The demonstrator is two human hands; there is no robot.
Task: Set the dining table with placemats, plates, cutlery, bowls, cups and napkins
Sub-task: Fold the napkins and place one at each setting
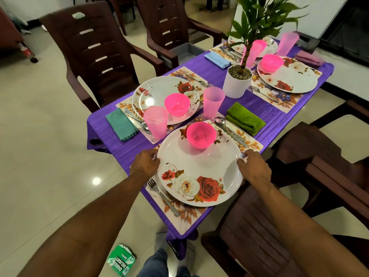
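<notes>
- Left hand (146, 161) and right hand (252, 166) grip opposite rims of the near plate (199, 172)
- Plate lies on its placemat (187, 216) at the counter's (249, 104) near end — pink bowl (201, 134) on it

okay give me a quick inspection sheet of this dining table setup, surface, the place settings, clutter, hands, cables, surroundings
Surface: table under a purple cloth.
Job's things: four settings on floral placemats; near plate carries a pink bowl, fork on its left side, green napkin beyond.
Clutter: potted plant mid-table.
Hands: left hand and right hand grip opposite rims of the near plate.
Cables: nothing seen.
Surroundings: brown chairs; green packet on the floor.
</notes>
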